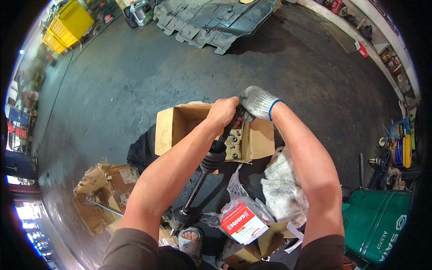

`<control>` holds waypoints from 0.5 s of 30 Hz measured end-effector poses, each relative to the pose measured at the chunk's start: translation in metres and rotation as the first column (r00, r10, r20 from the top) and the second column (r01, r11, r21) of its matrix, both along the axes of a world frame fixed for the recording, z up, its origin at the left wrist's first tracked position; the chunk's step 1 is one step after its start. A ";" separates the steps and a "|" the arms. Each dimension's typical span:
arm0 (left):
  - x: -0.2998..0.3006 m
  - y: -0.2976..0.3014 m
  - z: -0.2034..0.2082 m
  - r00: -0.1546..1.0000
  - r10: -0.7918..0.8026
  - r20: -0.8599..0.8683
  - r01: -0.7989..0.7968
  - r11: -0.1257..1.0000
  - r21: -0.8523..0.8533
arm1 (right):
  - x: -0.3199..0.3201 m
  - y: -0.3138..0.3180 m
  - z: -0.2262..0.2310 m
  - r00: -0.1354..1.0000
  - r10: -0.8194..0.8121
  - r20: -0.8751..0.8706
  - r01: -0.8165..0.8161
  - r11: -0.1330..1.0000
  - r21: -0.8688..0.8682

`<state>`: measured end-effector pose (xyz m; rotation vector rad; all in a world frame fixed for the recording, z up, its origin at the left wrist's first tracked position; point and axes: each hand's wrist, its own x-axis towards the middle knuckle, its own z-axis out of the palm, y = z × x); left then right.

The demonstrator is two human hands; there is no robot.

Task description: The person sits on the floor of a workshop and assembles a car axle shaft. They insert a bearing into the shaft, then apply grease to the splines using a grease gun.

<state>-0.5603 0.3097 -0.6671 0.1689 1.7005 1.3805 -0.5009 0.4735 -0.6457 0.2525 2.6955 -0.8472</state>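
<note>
A dark drive axle [195, 189] slants up between my forearms, with a ribbed black joint boot [213, 158] partway along it. My bare left hand [224, 111] is closed round its upper end. Next to it, my right hand [258, 101] wears a grey-white knit glove with a blue cuff. Its fingers are curled at the same end of the axle, partly hidden there. Under both hands stands an open cardboard box [165, 131] with small metal hardware [234, 140] inside. The axle's lower joint [179, 218] is down beside my sandalled foot [190, 240].
Near my feet are a red-and-white box [243, 223] in clear plastic, an open carton [245, 256] and a whitish rag [284, 185]. Torn cardboard [96, 193] lies left, a green case [378, 225] right. A large dark panel [220, 20] lies ahead on the floor.
</note>
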 end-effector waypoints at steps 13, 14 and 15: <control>0.017 0.012 0.003 0.983 0.169 0.071 -0.169 0.986 -0.007 | -0.004 0.000 -0.004 0.967 -0.046 0.251 0.077 0.990 -0.114; 0.018 0.012 0.004 0.981 0.179 0.069 -0.177 0.984 -0.023 | -0.001 -0.004 -0.007 0.910 -0.094 0.405 0.171 0.972 -0.160; 0.019 0.010 0.005 0.985 0.167 0.054 -0.166 0.986 -0.027 | 0.010 -0.015 -0.015 0.883 -0.121 0.453 0.232 0.952 -0.198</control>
